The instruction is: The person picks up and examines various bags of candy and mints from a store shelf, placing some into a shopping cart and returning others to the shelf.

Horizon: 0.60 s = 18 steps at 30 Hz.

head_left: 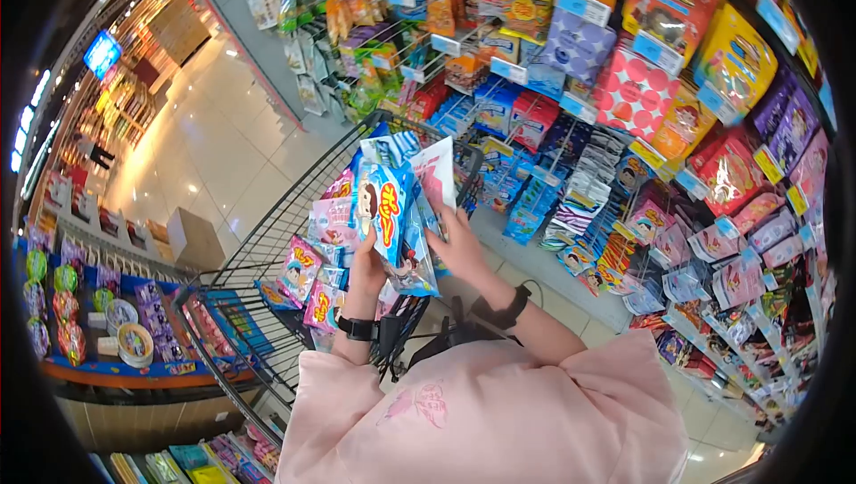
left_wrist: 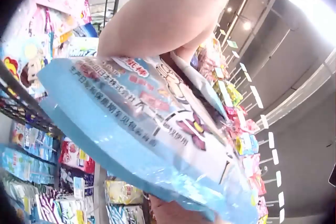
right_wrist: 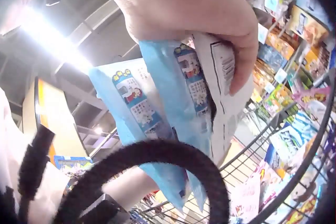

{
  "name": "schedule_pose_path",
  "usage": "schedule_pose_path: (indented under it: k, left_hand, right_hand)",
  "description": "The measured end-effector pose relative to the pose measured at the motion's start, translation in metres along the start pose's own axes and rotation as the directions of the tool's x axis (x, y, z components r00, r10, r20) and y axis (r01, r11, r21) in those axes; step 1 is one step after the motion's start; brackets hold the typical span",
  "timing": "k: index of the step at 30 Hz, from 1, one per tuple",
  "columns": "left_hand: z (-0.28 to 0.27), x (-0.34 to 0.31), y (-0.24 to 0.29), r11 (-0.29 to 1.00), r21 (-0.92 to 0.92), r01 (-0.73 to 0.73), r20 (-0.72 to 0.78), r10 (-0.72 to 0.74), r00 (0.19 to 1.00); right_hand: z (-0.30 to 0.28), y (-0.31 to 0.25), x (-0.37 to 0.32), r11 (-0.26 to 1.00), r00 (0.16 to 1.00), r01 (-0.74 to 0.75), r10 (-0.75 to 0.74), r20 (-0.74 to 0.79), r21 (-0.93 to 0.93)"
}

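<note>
Over the shopping cart, both hands hold a bundle of candy bags. My left hand grips the near left side of a blue candy bag with orange lettering and a cartoon face. Its clear-and-blue edge fills much of the left wrist view. On the other side, my right hand grips the bundle, fingers bent over a white bag with a barcode. Two light blue bags stand beside that white one in the right wrist view. In the head view the white bag's pink-printed face leans to the right.
Pink and blue candy bags lie in the cart below the hands. A rack of hanging candy packets runs along the front and right. A blue-edged display with sweets stands at left, and a tiled aisle stretches away at the far left.
</note>
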<state>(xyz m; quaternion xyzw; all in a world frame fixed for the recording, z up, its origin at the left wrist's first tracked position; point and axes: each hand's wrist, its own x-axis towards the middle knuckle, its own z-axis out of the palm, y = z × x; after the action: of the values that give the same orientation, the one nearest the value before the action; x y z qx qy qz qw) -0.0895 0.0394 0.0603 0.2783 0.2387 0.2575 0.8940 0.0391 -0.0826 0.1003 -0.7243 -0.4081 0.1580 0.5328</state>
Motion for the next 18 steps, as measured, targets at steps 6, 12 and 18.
schedule_pose_path:
  k: [6,12,18]
  left_hand:
    - [-0.071,-0.007,0.028,0.989,-0.041,-0.140,-0.254,0.125,0.959]
    - [-0.104,-0.014,0.060,0.937,0.019,-0.350,-0.419,0.325,0.848]
    - [-0.107,-0.017,0.063,0.928,0.216,-0.303,-0.486,0.371,0.791]
  right_hand:
    - [0.056,0.058,0.025,0.844,0.999,0.042,-0.023,-0.041,0.535]
    - [0.078,0.085,0.030,0.858,0.976,-0.207,0.149,0.158,0.470]
    - [0.115,0.122,0.025,0.998,0.998,0.069,-0.069,-0.014,0.007]
